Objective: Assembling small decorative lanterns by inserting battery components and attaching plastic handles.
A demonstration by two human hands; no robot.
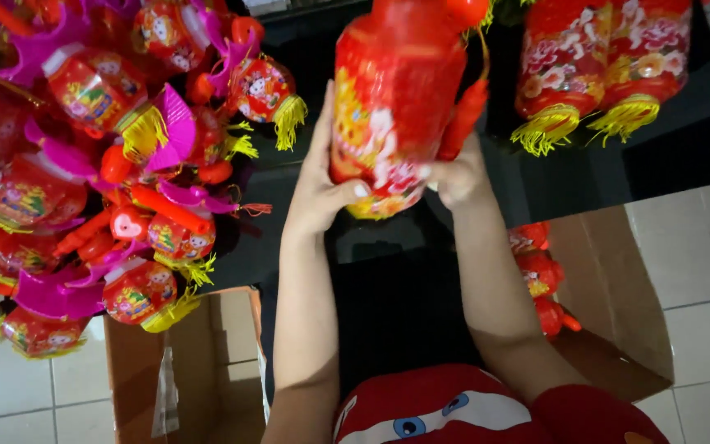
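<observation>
— Red and glossy, that tall barrel-shaped plastic lantern with gold and white print (392, 107): who has it?

— Both hands do. The left hand (320, 177) lies flat along the lantern's left side, fingers stretched upward and the thumb hooked across the lower front. It is spread wide, pressing rather than wrapping.

— And the other?

— The right hand (458, 174) is curled tighter at the lower right edge, fingers bent in against the lantern's base (whether it also pinches the red carrot-shaped stick (463, 117) hanging beside the lantern, I cannot tell).

— Where does the lantern sit, then?

— Between the two palms, rising above them, held over the black glossy tabletop (618, 164). Its yellow-fringed bottom rim is just at the level of the thumbs.

— The arms?

— Both forearms reach straight up from the bottom of the view, bare, nearly parallel, the wrists bent slightly inward toward each other.

— What lies around?

— To the left, a heap of small red and pink lanterns with yellow tassels (100, 164); at upper right, a pair of red flower-printed lanterns (606, 57). Open brown cardboard boxes (191, 370) stand on the pale tiled floor (700, 271) on either side.
</observation>
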